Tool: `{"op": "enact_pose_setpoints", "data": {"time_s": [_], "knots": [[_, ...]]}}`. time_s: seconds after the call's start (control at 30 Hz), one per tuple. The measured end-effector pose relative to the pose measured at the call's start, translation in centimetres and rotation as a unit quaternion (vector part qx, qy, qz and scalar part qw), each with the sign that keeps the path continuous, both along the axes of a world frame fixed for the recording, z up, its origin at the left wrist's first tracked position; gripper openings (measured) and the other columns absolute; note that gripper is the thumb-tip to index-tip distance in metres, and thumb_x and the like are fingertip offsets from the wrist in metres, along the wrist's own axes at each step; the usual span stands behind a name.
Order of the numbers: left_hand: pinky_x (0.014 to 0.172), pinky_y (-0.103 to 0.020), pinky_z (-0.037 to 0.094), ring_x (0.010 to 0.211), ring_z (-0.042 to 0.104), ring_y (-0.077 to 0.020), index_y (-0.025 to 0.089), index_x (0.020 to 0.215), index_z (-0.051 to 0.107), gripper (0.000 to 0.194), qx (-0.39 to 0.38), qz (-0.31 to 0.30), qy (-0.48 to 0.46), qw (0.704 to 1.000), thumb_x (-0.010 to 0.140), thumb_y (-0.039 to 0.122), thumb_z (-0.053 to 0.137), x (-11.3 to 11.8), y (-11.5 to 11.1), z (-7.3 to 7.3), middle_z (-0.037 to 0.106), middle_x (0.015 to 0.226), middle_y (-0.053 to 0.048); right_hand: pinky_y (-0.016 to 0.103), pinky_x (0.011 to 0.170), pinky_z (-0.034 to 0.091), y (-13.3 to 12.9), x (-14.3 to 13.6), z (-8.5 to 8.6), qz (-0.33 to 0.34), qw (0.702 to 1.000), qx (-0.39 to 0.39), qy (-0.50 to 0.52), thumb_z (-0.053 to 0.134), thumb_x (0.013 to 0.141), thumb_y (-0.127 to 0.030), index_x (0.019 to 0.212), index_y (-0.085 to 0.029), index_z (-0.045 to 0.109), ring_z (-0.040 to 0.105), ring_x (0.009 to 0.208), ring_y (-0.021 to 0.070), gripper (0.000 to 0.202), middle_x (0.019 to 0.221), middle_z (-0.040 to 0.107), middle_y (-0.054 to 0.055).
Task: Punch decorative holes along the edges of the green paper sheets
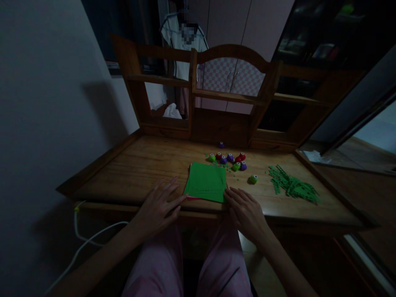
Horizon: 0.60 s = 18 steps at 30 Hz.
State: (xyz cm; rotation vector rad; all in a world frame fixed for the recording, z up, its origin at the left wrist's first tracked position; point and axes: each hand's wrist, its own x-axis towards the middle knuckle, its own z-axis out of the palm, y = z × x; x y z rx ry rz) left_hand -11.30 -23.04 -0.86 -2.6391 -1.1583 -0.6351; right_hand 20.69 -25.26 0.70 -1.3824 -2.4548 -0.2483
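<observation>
A green paper sheet [206,181] lies flat near the front edge of the wooden desk [123,167], with red or pink edges showing beneath it. Small dark marks run along its lower part and right side. My left hand [159,206] rests at the sheet's lower left corner, fingers spread, one fingertip touching it. At the lower right corner my right hand [246,208] lies with its fingertips on the edge of the sheet. Neither hand grasps anything.
Several small red, purple and green punches [229,157] stand behind the sheet among green bits; one green punch [253,179] sits apart. Cut green paper strips [293,186] are heaped at the right. A wooden shelf [222,97] rises at the back. A white cable [89,240] hangs at the left.
</observation>
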Motion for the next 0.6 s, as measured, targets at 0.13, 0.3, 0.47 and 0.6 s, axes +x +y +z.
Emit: {"op": "enact_pose_setpoints", "data": {"time_s": [0.13,0.3,0.47,0.6], "knots": [[0.110,-0.057,0.024,0.135,0.031,-0.0299,0.029,0.120,0.060,0.035,0.017,0.014,-0.055,0.998,0.086,0.023,0.050,0.2,-0.5,0.3,0.046,0.135,-0.007,0.042,0.106,0.036,-0.1,-0.2,-0.1,0.002,1.000,0.004,0.006,0.047,0.084,-0.013,0.131,-0.015,0.052,0.047,0.124,0.0229,0.047,0.134,0.054,0.010],[0.112,-0.056,0.023,0.134,0.033,-0.0282,0.028,0.131,0.050,0.043,0.023,-0.002,-0.094,0.995,0.089,0.026,0.048,4.6,-1.0,1.4,0.043,0.139,-0.008,0.040,0.101,0.041,-0.2,-0.3,-0.2,0.000,1.000,0.004,0.005,0.048,0.084,-0.013,0.131,-0.015,0.052,0.051,0.119,0.0224,0.048,0.133,0.055,0.010],[0.114,-0.054,0.014,0.140,0.021,-0.0277,0.028,0.137,0.044,0.050,-0.009,-0.054,-0.043,0.998,0.090,0.046,0.047,9.2,-0.2,0.8,0.032,0.149,-0.006,0.039,0.101,0.041,-0.4,-0.5,-0.2,-0.006,1.000,-0.005,0.008,0.045,0.086,-0.013,0.132,-0.015,0.050,0.049,0.120,0.0226,0.047,0.136,0.052,0.010],[0.114,-0.055,0.012,0.141,0.020,-0.0274,0.027,0.136,0.046,0.049,-0.019,-0.036,-0.038,0.998,0.091,0.047,0.045,8.9,0.6,0.0,0.034,0.148,-0.008,0.040,0.100,0.041,-0.5,-0.6,-0.2,-0.011,1.000,-0.011,0.002,0.046,0.086,-0.013,0.133,-0.014,0.049,0.050,0.119,0.0236,0.048,0.136,0.052,0.010]]}}
